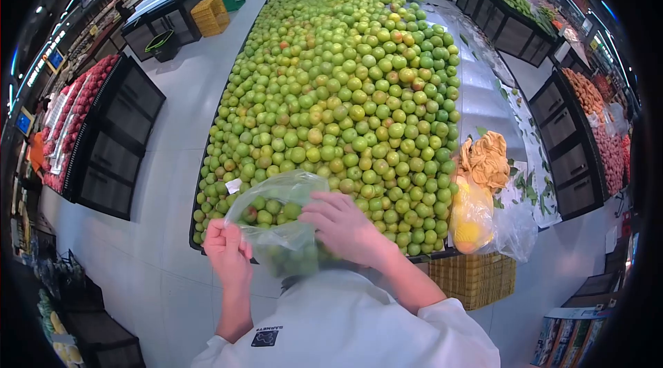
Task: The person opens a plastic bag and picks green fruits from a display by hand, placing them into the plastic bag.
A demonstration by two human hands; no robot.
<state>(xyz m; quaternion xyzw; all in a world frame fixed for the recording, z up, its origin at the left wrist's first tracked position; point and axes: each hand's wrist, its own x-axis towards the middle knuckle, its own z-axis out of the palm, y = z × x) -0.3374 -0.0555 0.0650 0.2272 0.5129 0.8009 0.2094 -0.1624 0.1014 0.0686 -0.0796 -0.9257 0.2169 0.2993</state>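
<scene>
A clear plastic bag [277, 187] hangs with its mouth spread at the near edge of a display heaped with round green fruit [331, 91]. My left hand [229, 249] is closed, pinching the left side of the bag's rim. At the right side of the mouth, my right hand [345, 228] has its fingers bent over the plastic, closed on it. Its fingertips are partly hidden, and a green fruit shows just beside them. Several green fruits show through the bag's lower part.
Right of the heap lie an orange-yellow cloth [487, 159], a bagged yellow item [471, 219] and a crumpled clear bag [514, 231]. Below them stands a wicker basket [476, 279]. Loose leaves litter the white surface. A red produce stand [86, 112] is on the left; others line the right.
</scene>
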